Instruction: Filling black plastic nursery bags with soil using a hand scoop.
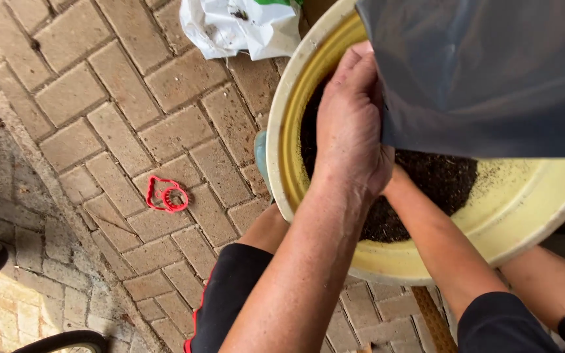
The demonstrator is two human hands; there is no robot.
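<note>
Left hand: the left hand (351, 124) is closing its fingers on the edge of the big grey plastic bag (492, 72), gripping it over the pot.
Right hand: the right hand is hiding behind the left hand and under the bag, so only its arm is showing. I cannot tell if it is open or closed.
Bag: the big grey plastic bag is hanging just to the right of the left hand and covering the top right part of the pot.
Pot: the big round yellow pot with a cream rim (282, 124) is sitting right under both hands, between the person's knees.
Soil: the dark brown soil (439, 180) is lying inside the pot, just below the bag and beside the left wrist.
Floor: the brick floor (119, 98) is spreading out to the left of the hands.
Red thing: a small red plastic ring shape (167, 194) is lying on the bricks, well to the left of the left arm.
White bag: a crumpled white plastic bag (243, 26) is lying on the bricks above and to the left of the left hand, near the pot's rim.
</note>
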